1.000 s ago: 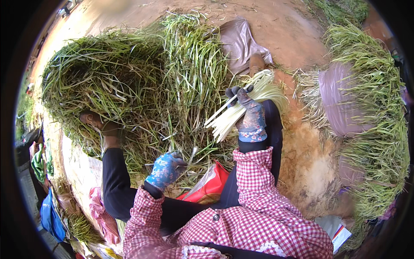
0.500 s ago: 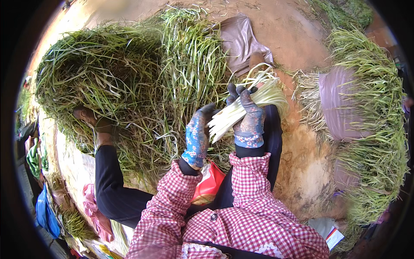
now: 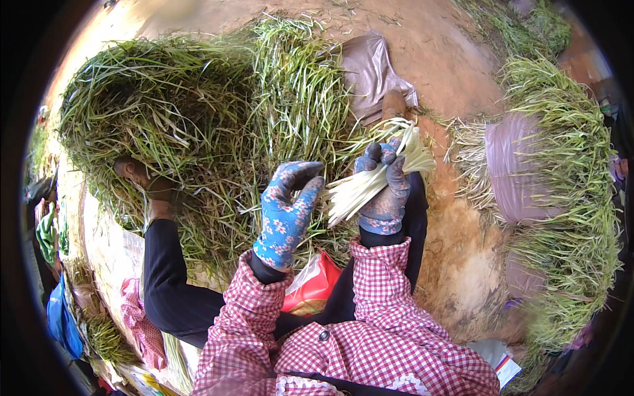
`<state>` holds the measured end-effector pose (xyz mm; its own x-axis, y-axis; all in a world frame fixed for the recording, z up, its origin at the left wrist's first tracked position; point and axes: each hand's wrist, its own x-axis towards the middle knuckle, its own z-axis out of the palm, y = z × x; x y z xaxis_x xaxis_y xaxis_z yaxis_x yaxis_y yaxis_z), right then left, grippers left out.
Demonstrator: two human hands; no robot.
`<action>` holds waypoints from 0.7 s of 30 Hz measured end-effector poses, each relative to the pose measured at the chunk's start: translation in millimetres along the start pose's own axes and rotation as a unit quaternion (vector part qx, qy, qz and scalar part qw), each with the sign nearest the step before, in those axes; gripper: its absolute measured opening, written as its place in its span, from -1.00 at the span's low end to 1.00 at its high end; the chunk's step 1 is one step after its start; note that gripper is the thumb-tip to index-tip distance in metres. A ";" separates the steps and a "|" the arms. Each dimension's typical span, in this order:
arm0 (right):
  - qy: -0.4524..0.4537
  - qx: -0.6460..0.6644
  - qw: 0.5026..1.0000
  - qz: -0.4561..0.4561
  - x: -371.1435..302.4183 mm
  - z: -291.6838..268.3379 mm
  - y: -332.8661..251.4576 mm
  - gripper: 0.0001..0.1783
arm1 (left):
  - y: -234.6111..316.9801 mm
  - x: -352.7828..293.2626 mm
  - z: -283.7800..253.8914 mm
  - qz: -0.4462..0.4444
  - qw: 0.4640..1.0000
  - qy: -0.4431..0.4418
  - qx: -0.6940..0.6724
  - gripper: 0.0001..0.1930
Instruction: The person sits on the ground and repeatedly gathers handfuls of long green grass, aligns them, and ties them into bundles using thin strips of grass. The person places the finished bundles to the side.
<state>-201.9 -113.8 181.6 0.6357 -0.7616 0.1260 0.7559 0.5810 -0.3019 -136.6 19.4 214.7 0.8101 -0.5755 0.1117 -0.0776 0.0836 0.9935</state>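
Observation:
My right hand (image 3: 386, 195), in a blue flowered glove with a dark, soiled palm, is closed round a bundle of long pale stalks (image 3: 417, 153). The even ends of the bundle (image 3: 347, 199) point toward my left hand; the thin ends fan out at the far right. My left hand (image 3: 288, 214) wears a matching glove. It is apart from the bundle, its fingers bent and its thumb spread away, with nothing seen between them. Beyond both hands lies a heap of long green leaves (image 3: 198, 119).
My bare foot (image 3: 135, 175) rests against the heap at left. A red and white bag (image 3: 317, 287) lies between my legs. Purple plastic sheeting (image 3: 373, 66) lies on the ground ahead. At right, green-leaved bunches (image 3: 561, 224) are partly wrapped in purple plastic (image 3: 518, 168).
My left hand has moved left and a little nearer, away from the bundle's even ends. My right hand keeps its hold, its fingers now curled more tightly round the stalks.

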 end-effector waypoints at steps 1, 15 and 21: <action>-0.008 -0.005 1.000 0.000 -0.2 -0.2 0.4 -0.71 | 2.6 1.9 -2.0 -0.002 0.999 -0.041 0.017 -0.73; 0.051 -0.054 0.996 0.048 -0.5 2.8 2.4 -0.66 | -0.5 14.0 -6.2 0.249 0.936 -0.057 0.241 -0.65; 0.027 -0.044 0.994 0.100 -2.3 9.9 -3.0 -0.67 | -12.0 13.6 -0.1 0.060 0.995 -0.077 -0.037 -0.84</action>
<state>-204.1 -110.9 191.5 0.7600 -0.6499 0.0049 0.5979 0.6962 -0.3972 -124.6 10.7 204.2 0.6987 -0.6753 0.2363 -0.1203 0.2147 0.9692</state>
